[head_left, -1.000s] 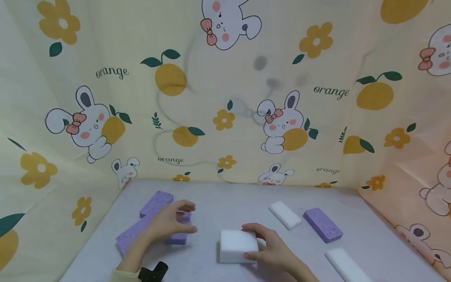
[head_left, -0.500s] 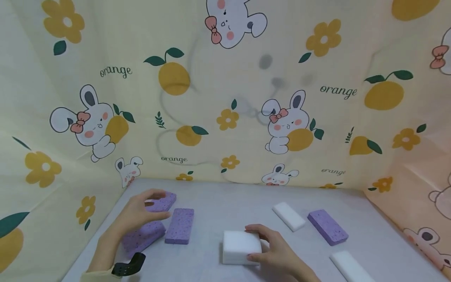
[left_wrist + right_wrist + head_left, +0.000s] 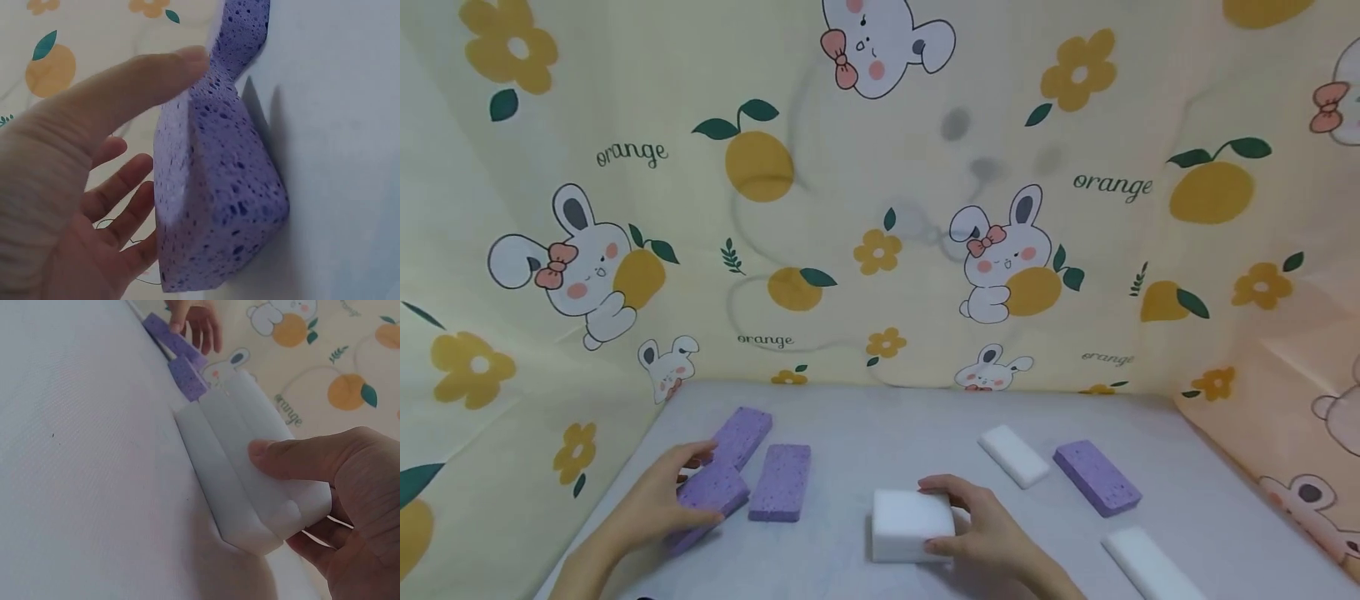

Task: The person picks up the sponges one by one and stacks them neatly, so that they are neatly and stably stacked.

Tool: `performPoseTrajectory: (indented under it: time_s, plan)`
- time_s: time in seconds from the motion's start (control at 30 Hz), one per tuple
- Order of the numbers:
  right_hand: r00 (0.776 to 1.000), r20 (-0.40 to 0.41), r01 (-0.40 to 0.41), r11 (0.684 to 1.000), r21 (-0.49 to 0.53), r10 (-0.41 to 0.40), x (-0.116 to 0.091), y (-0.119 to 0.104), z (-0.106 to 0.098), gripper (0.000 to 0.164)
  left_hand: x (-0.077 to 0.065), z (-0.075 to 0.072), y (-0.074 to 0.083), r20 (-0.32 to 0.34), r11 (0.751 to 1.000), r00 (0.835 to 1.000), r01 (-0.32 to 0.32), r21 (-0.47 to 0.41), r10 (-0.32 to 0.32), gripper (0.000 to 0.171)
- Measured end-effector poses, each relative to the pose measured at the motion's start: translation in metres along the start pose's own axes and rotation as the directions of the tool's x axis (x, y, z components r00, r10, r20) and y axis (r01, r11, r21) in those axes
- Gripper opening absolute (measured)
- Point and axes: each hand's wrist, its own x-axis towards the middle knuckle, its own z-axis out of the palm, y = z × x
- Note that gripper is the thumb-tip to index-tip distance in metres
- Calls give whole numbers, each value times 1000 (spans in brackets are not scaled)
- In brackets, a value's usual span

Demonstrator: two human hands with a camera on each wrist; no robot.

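My right hand point(image 3: 992, 533) grips a stack of white sponges point(image 3: 902, 525) at its right end, thumb on the near side and fingers behind. In the right wrist view the stack point(image 3: 231, 469) shows three layers, low on the table. Over at the left, my left hand point(image 3: 651, 504) is spread around a purple sponge point(image 3: 718, 490), thumb at its near side and fingers at its far side. The left wrist view shows the thumb point(image 3: 144, 84) overlapping this pitted sponge point(image 3: 225, 169), the other fingers loosely extended beside it.
Behind that sponge lies another purple sponge point(image 3: 745, 433), and one more purple sponge point(image 3: 781, 483) lies to its right. On the right side are a purple sponge point(image 3: 1097, 477) and two flat white sponges, one farther back point(image 3: 1013, 456), one nearer point(image 3: 1150, 562). Patterned cloth point(image 3: 820, 233) walls the table.
My left hand has moved left and down, from above the purple sponges to around the nearest left one. The right hand stays on the white stack.
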Motion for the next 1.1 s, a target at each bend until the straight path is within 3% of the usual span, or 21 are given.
performPoseTrajectory:
  time_s: [0.23, 0.43, 0.63, 0.93, 1.1]
  plan:
    - [1000, -3, -3, 1000, 5, 3, -1, -1, 0, 66, 0, 3, -6, 24, 1000, 999, 27, 4, -27, 100]
    - [1000, -5, 23, 1000, 13, -23, -3, -4, 0, 64, 1, 0, -6, 14, 1000, 1000, 7, 14, -7, 96]
    - [1000, 4, -6, 999, 33, 6, -2, -6, -1, 65, 1, -3, -3, -24, 1000, 1000, -14, -8, 13, 93]
    - [1000, 6, -8, 999, 37, 8, -1, -6, -1, 67, 1, -3, 8, 17, 999, 999, 35, -28, -35, 92]
    - [1000, 4, 5, 1000, 14, -5, -1, -4, 0, 66, 0, -3, 11, 16, 998, 1000, 13, -55, -13, 90]
